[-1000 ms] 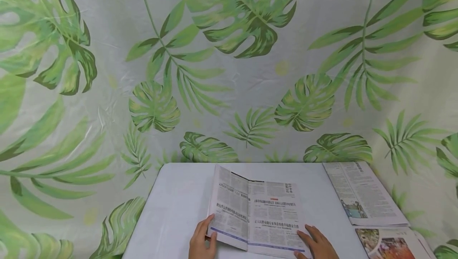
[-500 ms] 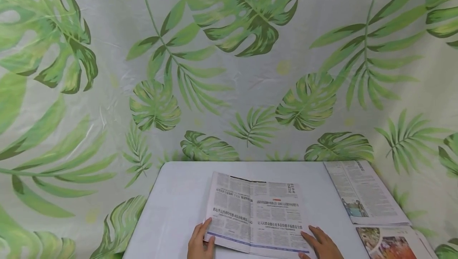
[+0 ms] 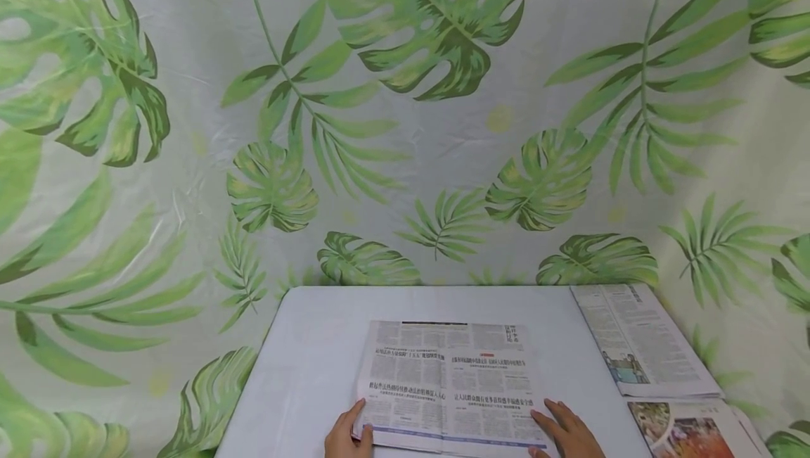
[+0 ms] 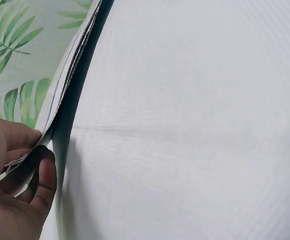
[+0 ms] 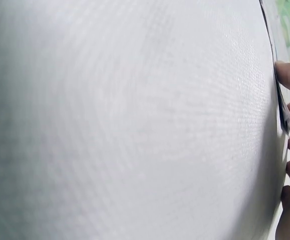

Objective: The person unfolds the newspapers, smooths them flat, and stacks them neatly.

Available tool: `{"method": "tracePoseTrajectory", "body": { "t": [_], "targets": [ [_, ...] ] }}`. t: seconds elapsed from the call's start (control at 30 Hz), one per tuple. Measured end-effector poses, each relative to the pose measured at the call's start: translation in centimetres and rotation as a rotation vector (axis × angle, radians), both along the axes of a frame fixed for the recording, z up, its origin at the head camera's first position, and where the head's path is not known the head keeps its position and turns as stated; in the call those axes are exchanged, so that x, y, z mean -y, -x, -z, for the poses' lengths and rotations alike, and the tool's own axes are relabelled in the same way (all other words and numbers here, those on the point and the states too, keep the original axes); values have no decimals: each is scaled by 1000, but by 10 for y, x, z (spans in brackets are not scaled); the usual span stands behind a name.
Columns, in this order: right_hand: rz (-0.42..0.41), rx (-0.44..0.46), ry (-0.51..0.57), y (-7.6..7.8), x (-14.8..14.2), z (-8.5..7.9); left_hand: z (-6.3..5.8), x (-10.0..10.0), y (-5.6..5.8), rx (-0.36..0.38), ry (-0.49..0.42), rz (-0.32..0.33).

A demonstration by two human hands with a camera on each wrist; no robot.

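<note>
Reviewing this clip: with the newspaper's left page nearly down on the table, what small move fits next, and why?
Probably the left hand lets go of the newspaper and smooths it flat. Its grip pinches the page's near-left edge, the sheet looks close to the white table, and the right hand rests with straight fingers on the near-right corner, steadying it.

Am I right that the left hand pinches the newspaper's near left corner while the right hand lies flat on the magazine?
Not quite. The right hand lies flat on the same newspaper, at its near right corner, not on the magazine. The head view shows it. The left hand does pinch the near left corner.
</note>
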State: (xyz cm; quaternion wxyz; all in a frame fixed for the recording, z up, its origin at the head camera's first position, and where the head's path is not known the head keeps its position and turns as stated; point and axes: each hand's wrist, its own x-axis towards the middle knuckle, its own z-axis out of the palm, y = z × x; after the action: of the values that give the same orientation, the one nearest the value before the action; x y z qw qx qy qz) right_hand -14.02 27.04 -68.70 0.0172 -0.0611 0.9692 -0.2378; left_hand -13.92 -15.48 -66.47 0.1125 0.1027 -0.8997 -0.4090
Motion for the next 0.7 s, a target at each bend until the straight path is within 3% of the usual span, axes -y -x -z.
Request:
{"method": "tracePoseTrajectory", "body": {
  "t": [0.23, 0.47, 0.7],
  "targets": [
    [-7, -33, 2, 1, -2, 3, 9, 2, 3, -64, 55, -107],
    [-4, -81, 5, 3, -6, 10, 7, 3, 5, -12, 65, -147],
    [-1, -56, 57, 4, -9, 12, 8, -1, 4, -12, 88, -176]
  ]
}}
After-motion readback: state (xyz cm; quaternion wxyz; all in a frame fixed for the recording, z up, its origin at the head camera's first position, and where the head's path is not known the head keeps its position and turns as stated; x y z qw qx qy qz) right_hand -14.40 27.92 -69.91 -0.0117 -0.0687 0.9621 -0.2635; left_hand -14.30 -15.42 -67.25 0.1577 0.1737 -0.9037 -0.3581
